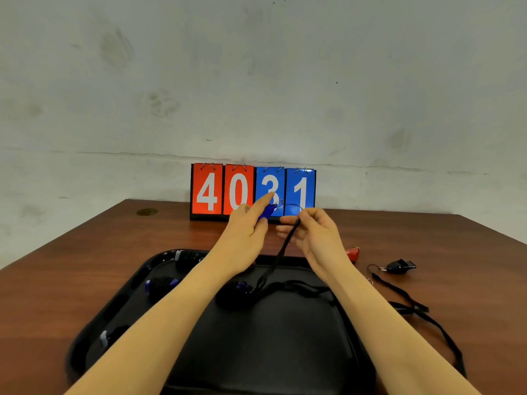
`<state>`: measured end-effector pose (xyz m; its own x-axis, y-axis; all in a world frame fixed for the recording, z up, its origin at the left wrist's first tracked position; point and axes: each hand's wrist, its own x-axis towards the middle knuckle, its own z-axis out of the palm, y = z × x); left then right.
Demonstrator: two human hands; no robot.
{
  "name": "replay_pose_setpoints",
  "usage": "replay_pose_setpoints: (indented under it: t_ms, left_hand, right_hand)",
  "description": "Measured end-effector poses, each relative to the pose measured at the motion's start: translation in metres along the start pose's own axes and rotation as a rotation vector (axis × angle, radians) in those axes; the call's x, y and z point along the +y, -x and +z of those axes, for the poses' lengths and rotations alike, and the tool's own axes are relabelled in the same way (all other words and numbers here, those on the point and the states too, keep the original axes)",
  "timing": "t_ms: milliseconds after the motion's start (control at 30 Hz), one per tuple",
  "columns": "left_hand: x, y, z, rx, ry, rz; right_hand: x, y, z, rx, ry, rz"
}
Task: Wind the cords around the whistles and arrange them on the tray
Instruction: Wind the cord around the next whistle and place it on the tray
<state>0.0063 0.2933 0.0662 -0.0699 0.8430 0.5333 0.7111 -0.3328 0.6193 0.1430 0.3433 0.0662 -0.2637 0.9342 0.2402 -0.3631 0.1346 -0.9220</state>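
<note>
My left hand (247, 223) holds a blue whistle (267, 212) up above the far edge of the black tray (285, 352), index finger pointing out. My right hand (309, 229) pinches the whistle's black cord (281, 252), which hangs down to the tray and pools there. Several whistles wrapped in their cords lie on the tray: one at the far left (186, 259), a blue one (161, 285), another near the middle (235, 292), and one by the near left rim (111, 336).
To the right of the tray, on the brown table (71, 266), lie a black whistle (399, 266) with its long loose cord (422, 312) and a red whistle (353, 253). A flip scoreboard (252, 191) reading 4031 stands at the back against the wall.
</note>
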Motion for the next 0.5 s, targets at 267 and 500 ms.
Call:
replay_pose_setpoints:
  t_ms: [267, 500]
  left_hand:
    - [-0.007, 0.006, -0.001, -0.061, 0.062, -0.070]
    - [-0.013, 0.009, -0.006, 0.119, 0.082, -0.140]
  right_hand:
    - [-0.004, -0.012, -0.016, 0.161, 0.122, -0.029]
    - [-0.003, -0.010, -0.030, 0.151, -0.024, -0.043]
